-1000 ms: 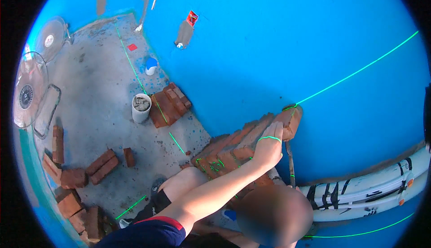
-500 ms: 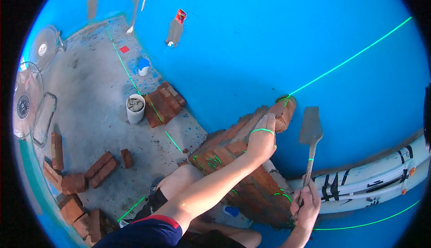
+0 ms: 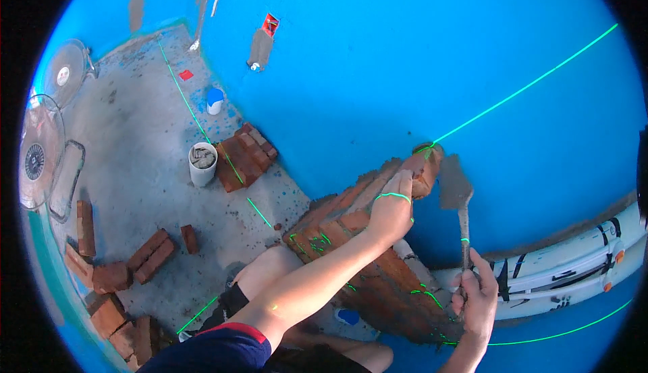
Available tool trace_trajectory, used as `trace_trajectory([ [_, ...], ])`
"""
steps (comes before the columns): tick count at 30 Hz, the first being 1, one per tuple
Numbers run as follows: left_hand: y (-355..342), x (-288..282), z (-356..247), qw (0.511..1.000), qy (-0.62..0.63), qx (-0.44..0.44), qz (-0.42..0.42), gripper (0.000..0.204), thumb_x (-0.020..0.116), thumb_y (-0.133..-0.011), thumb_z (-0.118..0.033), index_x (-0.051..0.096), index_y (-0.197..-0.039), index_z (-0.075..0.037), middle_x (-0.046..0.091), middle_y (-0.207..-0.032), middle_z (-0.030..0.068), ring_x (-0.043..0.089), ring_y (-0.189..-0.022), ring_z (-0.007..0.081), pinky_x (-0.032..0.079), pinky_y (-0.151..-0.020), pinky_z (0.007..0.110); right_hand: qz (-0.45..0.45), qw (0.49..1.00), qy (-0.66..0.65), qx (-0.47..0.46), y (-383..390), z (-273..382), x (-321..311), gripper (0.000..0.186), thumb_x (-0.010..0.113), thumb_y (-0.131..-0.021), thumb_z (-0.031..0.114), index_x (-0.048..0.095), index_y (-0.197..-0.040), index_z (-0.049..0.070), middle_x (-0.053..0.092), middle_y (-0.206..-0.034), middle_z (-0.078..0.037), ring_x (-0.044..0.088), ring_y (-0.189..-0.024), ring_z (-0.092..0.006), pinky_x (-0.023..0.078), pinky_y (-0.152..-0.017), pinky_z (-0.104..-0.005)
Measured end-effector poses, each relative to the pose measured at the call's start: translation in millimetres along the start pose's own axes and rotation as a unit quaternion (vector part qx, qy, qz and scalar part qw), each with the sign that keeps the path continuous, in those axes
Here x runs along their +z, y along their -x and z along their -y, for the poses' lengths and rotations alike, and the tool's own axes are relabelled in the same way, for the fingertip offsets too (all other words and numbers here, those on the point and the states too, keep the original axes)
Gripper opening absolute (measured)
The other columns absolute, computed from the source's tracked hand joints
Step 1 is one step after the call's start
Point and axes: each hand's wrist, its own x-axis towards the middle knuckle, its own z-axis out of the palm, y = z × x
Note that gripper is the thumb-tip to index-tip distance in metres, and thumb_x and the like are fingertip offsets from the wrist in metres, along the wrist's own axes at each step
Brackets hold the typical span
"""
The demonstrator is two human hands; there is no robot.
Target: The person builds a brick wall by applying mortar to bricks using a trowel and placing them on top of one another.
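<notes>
My left hand (image 3: 393,212) grips a reddish brick (image 3: 425,174) at the far end of a low brick wall (image 3: 351,221), its fingers laid along the brick's side. A green laser line crosses my wrist. My right hand (image 3: 478,300) is wrapped round the handle of a trowel (image 3: 455,184), held upright on the right of the wall. The trowel's grey, mortar-smeared blade is close beside the brick's right end; whether they touch I cannot tell. Grey mortar shows between the wall's bricks.
A white bucket (image 3: 203,174) of grey mortar stands by a brick stack (image 3: 246,157). Loose bricks (image 3: 152,255) lie on the floor at left, near two fans (image 3: 35,160). White pipes (image 3: 567,272) run along the blue wall's foot at right.
The trowel blade has moved left, closer to the brick, and its handle is more upright. My right hand has shifted slightly right and its fingers have loosened. My left hand stays on the brick.
</notes>
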Motion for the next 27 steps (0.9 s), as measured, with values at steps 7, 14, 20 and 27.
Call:
trace_trajectory([
  [7, -1.1, -0.4, 1.9, 1.0, -0.006, 0.003, 0.002, 0.063, 0.059, -0.069, 0.012, 0.041, -0.129, 0.012, 0.052, -0.125, 0.0307, 0.052, -0.118, 0.0436, 0.045, -0.099, 0.045, 0.032, 0.999, -0.005, 0.016, -12.7, 21.9, -23.1, 0.04, 0.048, -0.094, 0.005, 0.052, -0.134, 0.004, 0.059, -0.074, -0.008, 0.041, -0.041, -0.0083, 0.029, -0.036, -0.0219],
  [14, 2.2, -0.9, 0.2, 1.0, -0.001, 0.008, -0.018, 0.067, 0.06, -0.067, 0.011, 0.039, -0.131, 0.012, 0.05, -0.126, 0.0319, 0.051, -0.119, 0.0448, 0.044, -0.1, 0.046, 0.044, 0.998, 0.039, 0.01, -23.1, 41.0, -25.0, 0.039, 0.048, -0.096, 0.01, 0.05, -0.134, 0.006, 0.058, -0.073, -0.007, 0.041, -0.042, -0.0075, 0.029, -0.038, -0.0216],
  [20, -1.4, -7.6, 7.9, 0.999, -0.01, 0.027, -0.025, 0.062, 0.063, -0.07, 0.009, 0.041, -0.128, 0.01, 0.05, -0.127, 0.0297, 0.051, -0.118, 0.0433, 0.045, -0.097, 0.046, -0.079, 0.983, 0.133, -0.095, 2.9, 8.1, -9.3, 0.037, 0.051, -0.096, 0.013, 0.052, -0.131, 0.001, 0.057, -0.074, -0.003, 0.043, -0.052, -0.0048, 0.031, -0.043, -0.0227],
  [27, -66.4, -93.1, -15.3, 0.994, 0.06, 0.058, 0.067, 0.061, 0.071, -0.084, -0.037, 0.055, -0.128, 0.003, 0.059, -0.125, 0.0241, 0.059, -0.114, 0.0367, 0.049, -0.095, 0.042, -0.063, 0.93, 0.319, -0.174, 53.1, -106.5, -53.7, 0.029, 0.063, -0.091, 0.023, 0.054, -0.074, 0.001, 0.051, -0.061, -0.016, 0.047, -0.052, -0.0336, 0.038, -0.05, -0.0395],
])
